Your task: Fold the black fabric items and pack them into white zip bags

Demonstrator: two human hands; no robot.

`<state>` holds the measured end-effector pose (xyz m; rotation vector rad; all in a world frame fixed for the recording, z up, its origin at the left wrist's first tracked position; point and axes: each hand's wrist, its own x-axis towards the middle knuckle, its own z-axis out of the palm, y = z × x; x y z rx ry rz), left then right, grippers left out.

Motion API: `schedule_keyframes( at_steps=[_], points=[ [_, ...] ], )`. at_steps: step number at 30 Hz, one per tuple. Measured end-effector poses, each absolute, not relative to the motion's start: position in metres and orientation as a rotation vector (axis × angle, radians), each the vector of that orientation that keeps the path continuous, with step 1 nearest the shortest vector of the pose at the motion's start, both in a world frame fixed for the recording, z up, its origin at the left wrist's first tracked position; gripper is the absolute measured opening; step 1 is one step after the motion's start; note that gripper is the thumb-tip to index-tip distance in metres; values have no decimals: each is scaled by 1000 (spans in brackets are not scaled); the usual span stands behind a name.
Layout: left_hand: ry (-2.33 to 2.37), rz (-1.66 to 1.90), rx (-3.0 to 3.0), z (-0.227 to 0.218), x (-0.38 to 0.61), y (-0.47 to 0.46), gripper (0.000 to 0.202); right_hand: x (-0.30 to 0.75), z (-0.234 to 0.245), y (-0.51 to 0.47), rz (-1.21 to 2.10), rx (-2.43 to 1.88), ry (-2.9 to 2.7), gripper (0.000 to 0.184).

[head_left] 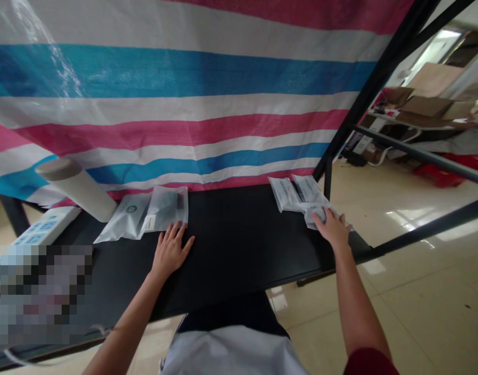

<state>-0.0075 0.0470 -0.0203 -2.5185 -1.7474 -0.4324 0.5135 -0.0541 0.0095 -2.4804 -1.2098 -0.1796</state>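
My left hand (pixel 169 251) lies palm down on the black table with its fingers spread. Its fingertips reach the lower edge of a frosted plastic bag (pixel 166 205) that has a dark item inside and a white label. Left of that bag lies a second frosted bag (pixel 127 216) with a round dark mark. On the table's right end, my right hand (pixel 333 227) is closed over a small clear plastic packet (pixel 314 213), its fingers partly hiding it. Just behind are two more printed packets, one on the left (pixel 284 194) and one on the right (pixel 309 188).
A white bottle (pixel 82 190) with a grey lid leans at the back left, beside a white power strip (pixel 45 226). A striped plastic sheet (pixel 199 125) hangs behind the black table (pixel 239 245). Black metal bars (pixel 430 221) frame the right side. Cardboard boxes (pixel 426 107) stand farther off.
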Motion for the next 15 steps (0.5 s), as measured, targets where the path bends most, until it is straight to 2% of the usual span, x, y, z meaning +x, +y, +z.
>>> schedule_keyframes(
  at_steps=[4, 9, 15],
  points=[
    [-1747, -467, -2525, -20, -8, 47, 59, 519, -11, -77, -86, -2314, -1261, 59],
    [-1698, -660, -2524, -13, -3, 44, 53, 443, -12, -103, 201, -1957, -1609, 50],
    [-1467, -1003, -2725, 25, 37, 44, 38, 325, 12, -74, 698, -1498, -2107, 62]
  ],
)
